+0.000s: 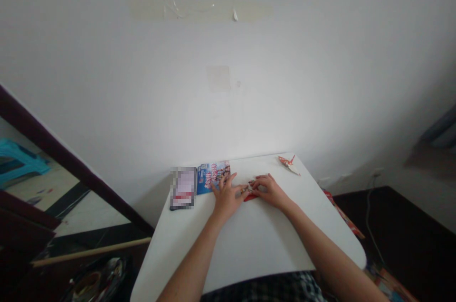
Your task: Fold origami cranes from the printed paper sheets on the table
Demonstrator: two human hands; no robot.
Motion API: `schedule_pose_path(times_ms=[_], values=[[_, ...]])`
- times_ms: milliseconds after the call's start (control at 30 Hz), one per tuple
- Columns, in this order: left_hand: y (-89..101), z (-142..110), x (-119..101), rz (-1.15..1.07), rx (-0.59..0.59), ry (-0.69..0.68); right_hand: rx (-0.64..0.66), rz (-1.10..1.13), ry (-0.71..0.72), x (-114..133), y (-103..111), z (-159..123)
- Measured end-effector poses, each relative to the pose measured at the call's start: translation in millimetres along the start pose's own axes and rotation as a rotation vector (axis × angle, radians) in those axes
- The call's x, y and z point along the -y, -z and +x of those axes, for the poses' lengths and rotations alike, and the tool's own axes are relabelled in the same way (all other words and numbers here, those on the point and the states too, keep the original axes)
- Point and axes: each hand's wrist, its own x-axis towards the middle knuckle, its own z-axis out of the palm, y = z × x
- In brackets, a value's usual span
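A small piece of red patterned paper [250,197] lies on the white table [256,240] between my hands, mostly covered by fingers. My left hand [227,195] has its fingers spread, some of them over the edge of a blue printed leaflet [204,184], while its thumb side reaches the paper. Bent fingers of my right hand [270,190] press together on the same paper from the right. Whether it is creased underneath cannot be seen. Toward the table's back right corner rests a folded red and white paper figure [286,163], with a pointed shape like a bird.
A dark-edged flat object [183,189], its face blurred out, lies at the table's left. The white wall [249,117] meets the back edge. Down on the left are a black-lined bin [96,278] and a blue plastic stool [21,162]. A cable [368,216] hangs at right.
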Motion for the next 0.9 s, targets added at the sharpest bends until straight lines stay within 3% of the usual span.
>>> schedule_pose_path(times_ms=[900], values=[[0.6, 9.0, 1.3, 0.012, 0.009, 0.073, -0.079, 0.048, -0.022, -1.2, -10.3, 4.6]])
